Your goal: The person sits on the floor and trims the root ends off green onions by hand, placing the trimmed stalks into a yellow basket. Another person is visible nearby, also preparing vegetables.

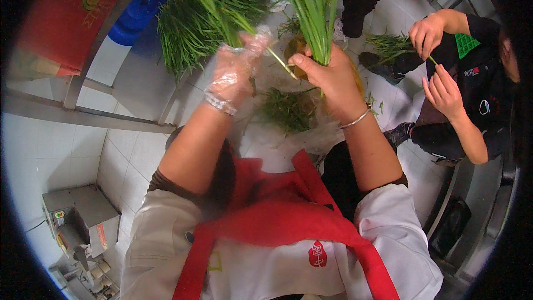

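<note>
Upright in my bare right hand (335,79) is a bunch of long green chives (316,21), gripped near the pale stem ends. My left hand (233,68), in a clear plastic glove, is closed around a few green leaf stalks (227,21). From the left fingers a pale stalk (283,64) slants down towards my right thumb; I cannot tell whether the thumb touches it. Beyond the left hand lies a large heap of chives (179,33). Below and between both hands, loose green leaves (287,110) are piled at floor level.
At the right, a co-worker's hands (435,62) hold a thin green stem beside more greens (387,48). Another person (360,4) is at the top. A steel frame (120,118) and blue container (139,16) stand left, with a metal machine (85,212) at lower left.
</note>
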Demonstrator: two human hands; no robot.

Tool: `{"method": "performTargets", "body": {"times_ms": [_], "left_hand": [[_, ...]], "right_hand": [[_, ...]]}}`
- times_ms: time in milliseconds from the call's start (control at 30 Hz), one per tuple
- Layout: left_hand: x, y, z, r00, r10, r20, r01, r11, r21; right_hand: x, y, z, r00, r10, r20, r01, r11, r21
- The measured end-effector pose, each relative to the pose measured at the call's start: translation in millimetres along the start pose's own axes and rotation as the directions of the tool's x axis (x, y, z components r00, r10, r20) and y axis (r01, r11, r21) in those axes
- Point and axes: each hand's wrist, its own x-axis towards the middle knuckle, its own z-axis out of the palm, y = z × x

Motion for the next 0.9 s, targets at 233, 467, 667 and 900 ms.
{"method": "performTargets", "body": {"times_ms": [233,467,667,900], "left_hand": [[17,0,-14,0.987,0.003,-0.161,-0.032,0.983,-0.179],[22,0,-20,0.99,0.004,-0.144,-0.031,0.981,-0.191],[17,1,-17,0.998,0.021,-0.066,-0.036,0.973,-0.228],[18,-4,-20,0.998,0.026,0.055,-0.015,0.98,-0.197]], "right_hand": [[3,-11,-13,0.999,-0.032,-0.016,0.032,0.999,0.016],[6,-8,-15,0.987,-0.157,0.018,0.158,0.987,-0.037],[3,-12,-12,0.992,-0.121,0.049,0.126,0.985,-0.119],[3,-10,-13,0.987,-0.159,0.023,0.16,0.973,-0.166]]}}
